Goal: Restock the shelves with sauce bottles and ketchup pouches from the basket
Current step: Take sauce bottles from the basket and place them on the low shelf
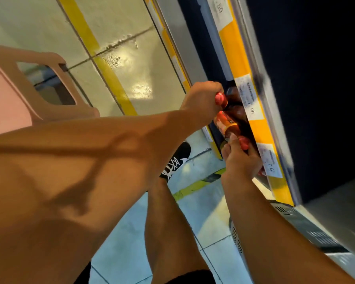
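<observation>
1. My left hand [201, 99] is wrapped round the neck of a sauce bottle [233, 99], just under its red cap [220, 99]. Fingers curled, firm hold.
2. That bottle's dark body sits under the shelf edge [242, 64], the yellow strip running diagonally across the view. Cap end points out toward me.
3. My right hand [241, 160] grips a second sauce bottle [252, 149] near its red cap [243, 142]. Thumb lies along the neck, fingers curl round the far side; most of this bottle is hidden by the hand and the shelf lip.
4. Between the two hands is a third bottle with an orange label [226, 125], dark sauce, lying close against the others at the shelf opening. Cannot tell whether either hand touches it.
5. White price tags [249, 97] are stuck on the yellow strip right above the bottles; a further one [272, 160] sits by my right hand. Print is blurred, only partly readable.
6. The pink basket [16, 93] is at the left edge, well apart from the shelf, handle cut-out facing the view. Its contents are out of sight.
7. My black shoe with white laces [175, 160] stands on the tiled floor [131, 64] below my arms, near the shelf base.
8. Yellow floor tape [103, 64] runs roughly parallel to the shelving.
</observation>
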Available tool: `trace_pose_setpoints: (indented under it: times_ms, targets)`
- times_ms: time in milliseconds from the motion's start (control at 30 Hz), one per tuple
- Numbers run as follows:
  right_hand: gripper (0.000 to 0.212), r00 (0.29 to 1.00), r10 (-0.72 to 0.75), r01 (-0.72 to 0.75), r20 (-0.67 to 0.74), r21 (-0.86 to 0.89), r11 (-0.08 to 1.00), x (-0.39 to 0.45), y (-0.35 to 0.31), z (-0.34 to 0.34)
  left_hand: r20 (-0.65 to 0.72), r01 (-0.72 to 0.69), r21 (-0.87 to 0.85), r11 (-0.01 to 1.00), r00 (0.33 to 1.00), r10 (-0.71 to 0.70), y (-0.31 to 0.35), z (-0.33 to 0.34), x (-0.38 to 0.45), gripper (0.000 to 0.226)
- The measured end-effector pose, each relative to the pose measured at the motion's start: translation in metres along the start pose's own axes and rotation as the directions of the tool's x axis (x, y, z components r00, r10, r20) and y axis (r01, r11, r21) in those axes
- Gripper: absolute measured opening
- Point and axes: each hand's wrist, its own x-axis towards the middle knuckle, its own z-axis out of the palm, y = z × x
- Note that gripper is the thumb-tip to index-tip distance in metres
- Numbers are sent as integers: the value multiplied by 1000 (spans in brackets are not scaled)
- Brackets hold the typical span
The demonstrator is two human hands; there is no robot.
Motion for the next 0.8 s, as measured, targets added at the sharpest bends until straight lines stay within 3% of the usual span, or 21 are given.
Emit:
trace_pose_setpoints:
  times_ms: [133, 300, 433, 500, 633, 800]
  targets:
    - [17, 998, 27, -28, 53, 33, 999, 7, 2, 3, 20, -27, 74, 997, 999, 25, 4, 8, 12, 18]
    - [14, 995, 63, -65, 81, 18, 998, 12, -7, 5, 110, -97, 163, 982, 991, 80, 11, 17, 27, 39]
    - [46, 981, 37, -27, 189, -53, 998, 2, -12, 6, 197, -131, 189, 973, 976, 93, 10, 19, 34, 55]
    - [36, 981, 45, -34, 186, -62, 997, -2, -11, 6, 222, -141, 174, 975, 970, 100, 10, 18, 33, 55]
    - [61, 979, 94, -83, 179, -71, 994, -22, -3, -8, 278, -134, 92, 987, 955, 104, 16, 14, 32, 49]
    - [61, 973, 89, -64, 214, -122, 990, -68, 8, -31, 380, -25, 93, 995, 925, -12, 18, 10, 14, 38]
